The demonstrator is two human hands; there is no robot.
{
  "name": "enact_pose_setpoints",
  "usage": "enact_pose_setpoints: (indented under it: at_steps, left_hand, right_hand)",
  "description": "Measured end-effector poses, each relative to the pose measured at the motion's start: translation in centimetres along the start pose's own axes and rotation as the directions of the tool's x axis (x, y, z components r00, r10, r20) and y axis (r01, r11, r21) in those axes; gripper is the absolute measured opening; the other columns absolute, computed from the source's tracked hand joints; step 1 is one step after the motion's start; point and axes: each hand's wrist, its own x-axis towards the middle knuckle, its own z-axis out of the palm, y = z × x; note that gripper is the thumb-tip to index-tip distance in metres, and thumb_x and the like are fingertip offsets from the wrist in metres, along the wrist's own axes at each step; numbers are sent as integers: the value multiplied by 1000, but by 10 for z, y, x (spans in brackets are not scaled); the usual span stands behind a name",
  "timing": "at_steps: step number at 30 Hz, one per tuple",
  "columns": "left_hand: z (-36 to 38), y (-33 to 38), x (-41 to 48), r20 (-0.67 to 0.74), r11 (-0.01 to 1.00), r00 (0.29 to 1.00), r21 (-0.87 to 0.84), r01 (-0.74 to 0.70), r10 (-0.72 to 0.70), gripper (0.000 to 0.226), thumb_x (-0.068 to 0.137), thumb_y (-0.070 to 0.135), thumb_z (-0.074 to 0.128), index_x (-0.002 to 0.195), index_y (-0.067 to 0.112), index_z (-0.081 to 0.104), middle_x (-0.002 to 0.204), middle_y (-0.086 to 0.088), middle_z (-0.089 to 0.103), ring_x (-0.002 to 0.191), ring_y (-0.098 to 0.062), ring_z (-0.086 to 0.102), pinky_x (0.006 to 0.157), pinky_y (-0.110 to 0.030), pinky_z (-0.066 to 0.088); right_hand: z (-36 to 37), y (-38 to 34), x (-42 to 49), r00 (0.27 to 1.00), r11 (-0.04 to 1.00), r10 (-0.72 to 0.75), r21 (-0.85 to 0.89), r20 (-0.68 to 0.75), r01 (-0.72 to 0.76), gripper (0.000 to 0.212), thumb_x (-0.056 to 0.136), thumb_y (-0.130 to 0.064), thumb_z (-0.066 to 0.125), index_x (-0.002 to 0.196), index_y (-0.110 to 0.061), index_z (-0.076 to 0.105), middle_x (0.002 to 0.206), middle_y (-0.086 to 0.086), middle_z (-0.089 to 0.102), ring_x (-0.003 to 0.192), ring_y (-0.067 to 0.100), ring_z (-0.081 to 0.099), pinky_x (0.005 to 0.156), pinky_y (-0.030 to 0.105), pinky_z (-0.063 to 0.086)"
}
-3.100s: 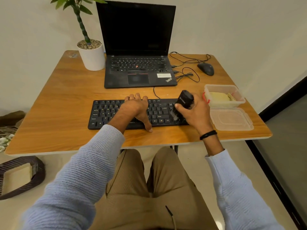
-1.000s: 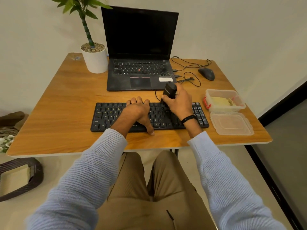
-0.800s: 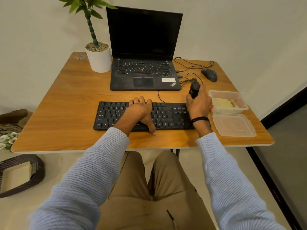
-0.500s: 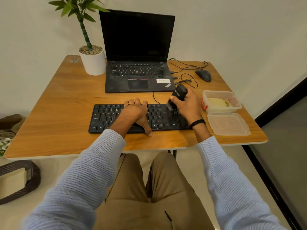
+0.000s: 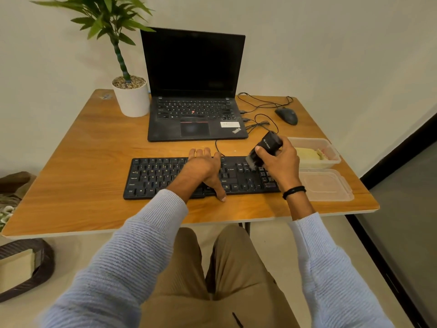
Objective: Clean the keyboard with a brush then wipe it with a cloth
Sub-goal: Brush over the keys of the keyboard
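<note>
The left hand (image 5: 203, 168) lies flat across the middle of the slim black plastic keyboard (image 5: 160, 176), thumb past its near edge. The right hand (image 5: 282, 163), over the keyboard's right end, grips a stubby black plastic brush (image 5: 269, 144).

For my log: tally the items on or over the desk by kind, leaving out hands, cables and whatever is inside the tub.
Laptop: 1
Keyboard: 1
Mouse: 1
Potted plant: 1
Brush, gripped in the right hand: 1
Clear tub: 1
Loose lid: 1
Total: 7
</note>
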Motion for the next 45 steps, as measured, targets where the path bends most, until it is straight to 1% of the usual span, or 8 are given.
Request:
enact_pose_setpoints:
  at_steps: [18, 22, 25, 29, 32, 36, 40, 45]
  left_hand:
    - [1, -5, 1, 33, 997, 998, -38, 62, -61, 142, 55, 63, 91, 160, 16, 9, 166, -19, 12, 152, -42, 13, 123, -56, 11]
    - [1, -4, -1, 30, 998, 998, -40, 53, -52, 140, 55, 63, 91, 160, 16, 10, 165, -18, 14, 152, -42, 14, 123, -56, 11]
    - [2, -5, 0, 27, 997, 998, -41, 62, -61, 140, 54, 63, 91, 160, 17, 12, 164, -18, 16, 151, -42, 16, 123, -56, 13]
    - [1, -4, 0, 28, 998, 998, -36, 49, -48, 140, 55, 63, 90, 160, 16, 11, 165, -18, 15, 152, -42, 15, 123, -57, 13]
    - [1, -5, 1, 34, 997, 998, -45, 61, -60, 141, 55, 63, 91, 160, 16, 10, 165, -18, 15, 152, -42, 15, 123, -57, 12]
    - [0, -3, -1, 39, 998, 998, -31, 55, -54, 141, 56, 63, 90, 161, 16, 9, 166, -18, 15, 152, -41, 14, 123, -56, 12]
    - [0, -5, -1, 37, 997, 997, -47, 65, -64, 142, 55, 63, 91, 161, 17, 9, 166, -18, 13, 152, -42, 14, 123, -56, 11]
    - [0, -4, -1, 35, 998, 998, -36, 60, -59, 144, 54, 64, 91, 161, 16, 8, 165, -18, 14, 152, -42, 15, 123, -56, 12]
  right_hand:
    - [24, -12, -12, 967, 960, -157, -199, 199, 197, 41, 83, -39, 74, 117, -25, 57, 106, -6, 69, 94, 12, 65, 76, 30, 57]
    - [14, -13, -5, 984, 956, -149, -239, 93, 168, 39, 85, -33, 73, 118, -20, 57, 104, -6, 66, 98, 14, 62, 75, 25, 48]
    - [10, -10, -4, 957, 952, -142, -229, 255, 202, 43, 82, -36, 75, 119, -24, 58, 105, -7, 67, 97, 12, 64, 80, 33, 56]
    - [2, -4, 1, 986, 957, -110, -253, 126, 139, 41, 79, -42, 74, 114, -28, 57, 100, -6, 67, 94, 20, 65, 84, 45, 56]
    - [0, -7, 1, 949, 977, -37, -187, 314, 100, 49, 81, -33, 77, 123, -23, 55, 100, -5, 66, 92, 14, 66, 77, 42, 60]
    - [5, -5, 0, 993, 955, -79, -280, 90, 101, 41, 81, -38, 75, 113, -22, 57, 92, -4, 63, 90, 20, 66, 78, 38, 57]
    - [7, -12, 4, 972, 950, -43, -292, 230, 111, 40, 79, -39, 77, 111, -27, 57, 97, -3, 64, 94, 19, 64, 77, 39, 58]
    - [9, -12, 5, 990, 919, -85, -374, 113, 122, 41, 81, -41, 74, 113, -20, 58, 94, -5, 60, 91, 13, 56, 73, 27, 45]
